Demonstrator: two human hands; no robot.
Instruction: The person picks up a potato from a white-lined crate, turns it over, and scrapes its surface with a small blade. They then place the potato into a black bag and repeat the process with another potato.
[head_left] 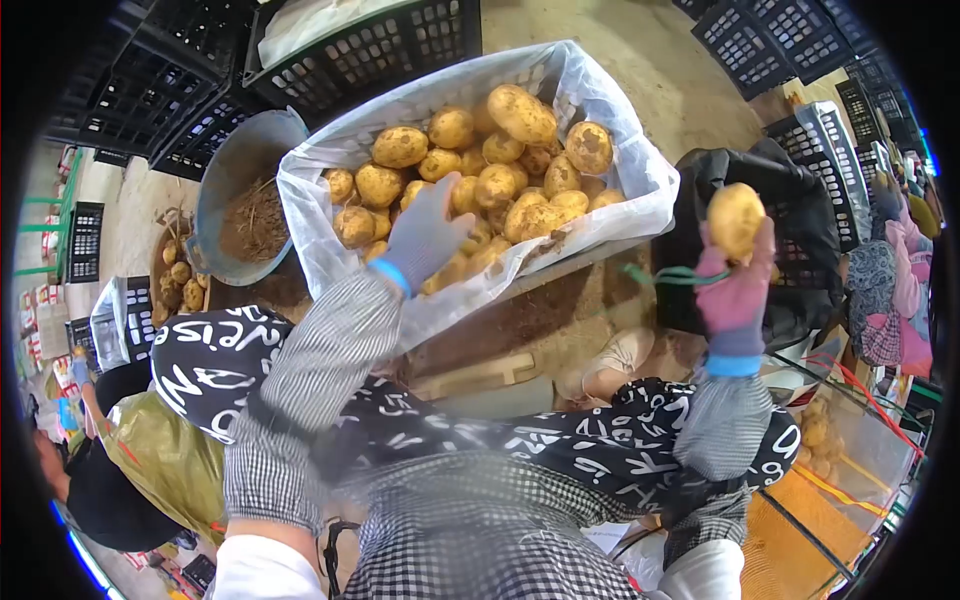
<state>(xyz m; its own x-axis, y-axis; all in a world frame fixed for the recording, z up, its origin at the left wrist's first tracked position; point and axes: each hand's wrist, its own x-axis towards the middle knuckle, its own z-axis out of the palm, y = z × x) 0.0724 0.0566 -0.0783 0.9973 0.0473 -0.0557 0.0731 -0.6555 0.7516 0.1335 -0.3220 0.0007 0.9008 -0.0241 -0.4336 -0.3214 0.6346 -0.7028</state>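
Observation:
My left hand (428, 238), in a grey glove with a blue cuff, reaches over the near edge of a crate with a white plastic liner (330, 255). Its fingers are stretched out and partly spread among the potatoes (498, 185), close to several of them; it grips none that I can see. My right hand (738, 290), in a pink and grey glove, is raised on the right and holds one large yellow potato (735, 222) upright at its fingertips. A green tie (678, 275) shows beside this hand, blurred. Some of the potatoes carry brown soil.
Behind my right hand stands a black-lined crate (700, 175). A blue-grey bucket (215, 235) with dirt and roots is left of the potato crate. Black crates (385, 55) stand at the back. An orange surface (805, 535) lies at lower right. Other people (880, 280) are at the far right.

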